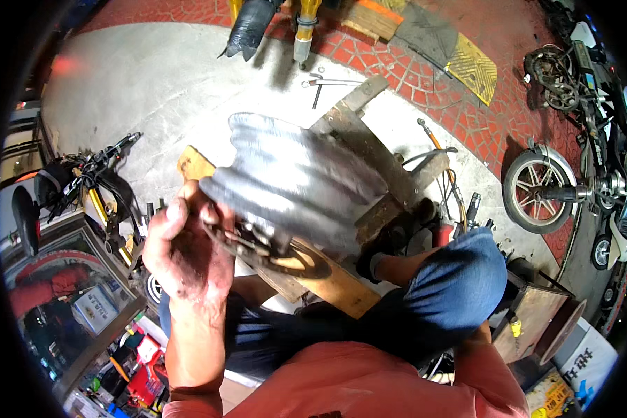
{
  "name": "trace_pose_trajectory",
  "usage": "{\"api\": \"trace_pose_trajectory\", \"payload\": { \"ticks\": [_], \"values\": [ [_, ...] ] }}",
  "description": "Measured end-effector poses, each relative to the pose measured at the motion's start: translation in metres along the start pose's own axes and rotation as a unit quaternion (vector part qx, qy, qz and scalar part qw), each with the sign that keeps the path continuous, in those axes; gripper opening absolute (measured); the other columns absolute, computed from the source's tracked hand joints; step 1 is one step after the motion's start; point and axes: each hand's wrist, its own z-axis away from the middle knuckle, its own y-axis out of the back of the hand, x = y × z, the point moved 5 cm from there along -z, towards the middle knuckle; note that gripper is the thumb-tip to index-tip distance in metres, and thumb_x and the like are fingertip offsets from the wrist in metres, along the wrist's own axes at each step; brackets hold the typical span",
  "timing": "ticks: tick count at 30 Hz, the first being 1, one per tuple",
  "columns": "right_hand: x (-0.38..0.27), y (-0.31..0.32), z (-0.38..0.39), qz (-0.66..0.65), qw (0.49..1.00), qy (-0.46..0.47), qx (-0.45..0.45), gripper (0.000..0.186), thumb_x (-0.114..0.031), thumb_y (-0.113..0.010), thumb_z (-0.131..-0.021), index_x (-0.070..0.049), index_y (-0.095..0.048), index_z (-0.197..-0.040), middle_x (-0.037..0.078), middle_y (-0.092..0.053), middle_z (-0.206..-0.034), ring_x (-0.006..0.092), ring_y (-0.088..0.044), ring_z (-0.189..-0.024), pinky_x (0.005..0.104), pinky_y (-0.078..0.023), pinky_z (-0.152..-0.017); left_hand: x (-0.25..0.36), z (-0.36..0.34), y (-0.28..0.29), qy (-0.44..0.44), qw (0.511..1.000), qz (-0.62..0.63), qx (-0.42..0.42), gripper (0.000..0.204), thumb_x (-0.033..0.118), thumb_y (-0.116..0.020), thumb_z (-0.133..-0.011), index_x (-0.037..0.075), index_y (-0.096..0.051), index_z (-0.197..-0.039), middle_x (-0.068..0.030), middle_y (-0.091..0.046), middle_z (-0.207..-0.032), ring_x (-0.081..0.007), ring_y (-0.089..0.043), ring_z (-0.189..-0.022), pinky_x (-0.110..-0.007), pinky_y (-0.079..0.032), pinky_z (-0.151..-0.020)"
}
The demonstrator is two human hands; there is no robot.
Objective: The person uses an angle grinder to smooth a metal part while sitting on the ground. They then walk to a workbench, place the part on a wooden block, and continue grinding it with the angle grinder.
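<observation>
A bare silver wheel rim [296, 174] is held up tilted in front of my knees, its surface blurred by motion. My left hand [195, 247] is closed on the rim's near left edge, palm up and smudged with dark grease. On the rim's near side is a dark brake disc [275, 258], just right of my fingers. Behind and to the right of the rim is a worn wooden stand [369, 143], partly covered by it. My right forearm [475, 338] goes down beside my right knee, and the hand itself is hidden.
A wooden plank [345, 292] lies below the rim. Wrenches [317, 83] lie on the floor ahead. A motorcycle wheel [538, 188] stands at the right, a wooden box [533, 320] nearer. At the left are a glass-topped case [76, 299] and motorcycle parts [97, 188].
</observation>
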Motion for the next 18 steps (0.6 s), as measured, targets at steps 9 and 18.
{"api": "trace_pose_trajectory", "payload": {
  "ticks": [9,18],
  "values": [
    [0.057,-0.09,-0.053,-0.079,0.996,0.037,0.033,0.044,-0.039,-0.082,-0.077,0.003,-0.078,-0.09,0.018,-0.077,-0.083,0.0252,-0.074,-0.074,0.04,-0.056,-0.064,-0.026,0.037,0.011,0.135,0.971,0.129,-0.15,0.024,0.034,-0.066,-0.09,0.01,-0.068,-0.094,-0.0023,-0.06,-0.065,-0.0215,-0.062,-0.066,-0.052,-0.057,-0.076],
    [-0.065,0.228,0.245,-0.379,0.672,0.583,0.254,0.026,-0.017,-0.069,-0.099,0.001,-0.071,-0.117,0.004,-0.07,-0.098,0.0108,-0.063,-0.091,0.029,-0.052,-0.081,-0.042,0.092,0.006,0.143,0.967,0.118,-0.173,0.046,0.042,-0.045,-0.094,0.013,-0.066,-0.123,-0.007,-0.072,-0.115,-0.0301,-0.066,-0.099,-0.051,-0.051,-0.076]
  ]
}}
